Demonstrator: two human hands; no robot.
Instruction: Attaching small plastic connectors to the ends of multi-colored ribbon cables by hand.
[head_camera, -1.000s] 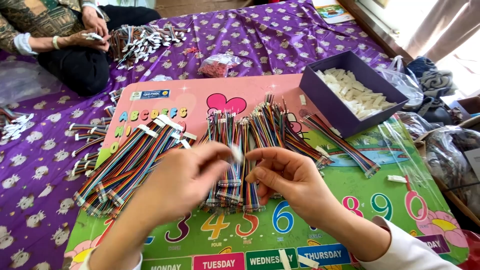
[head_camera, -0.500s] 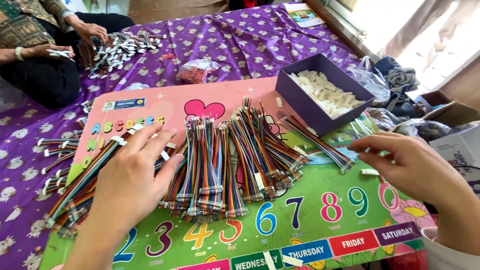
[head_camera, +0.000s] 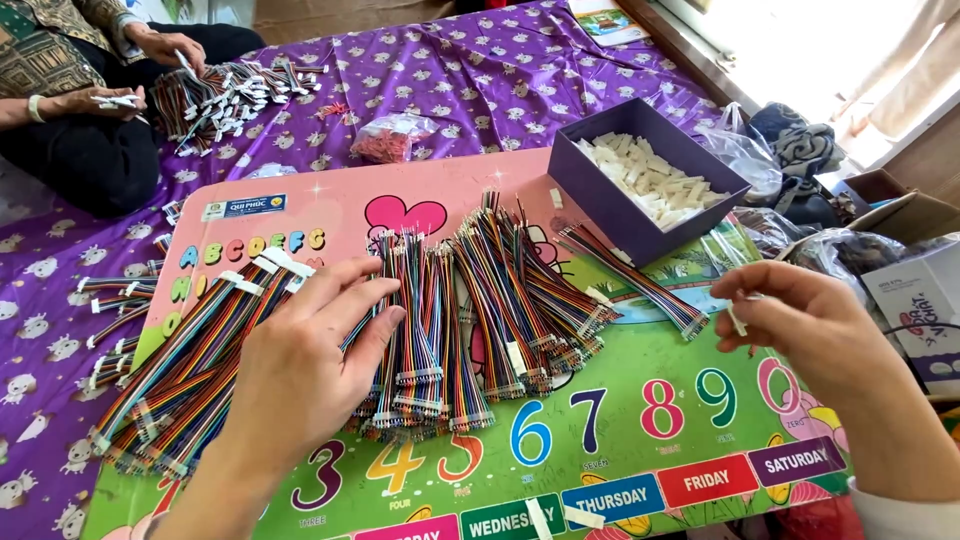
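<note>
cable bundles (head_camera: 440, 330) on mat (head_camera: 640, 440) | box (head_camera: 640, 180) behind-right | left hand (head_camera: 300, 370) on bundles

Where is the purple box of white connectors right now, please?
In the head view, the purple box sits upper right on the colourful mat, beyond the right hand.

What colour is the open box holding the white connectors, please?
The box is dark purple, seen best in the head view.

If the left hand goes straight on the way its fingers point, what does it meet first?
The left hand points up and right. It would probably first meet the bundle of coloured wires beside its fingertips; depth is hard to judge.
</note>
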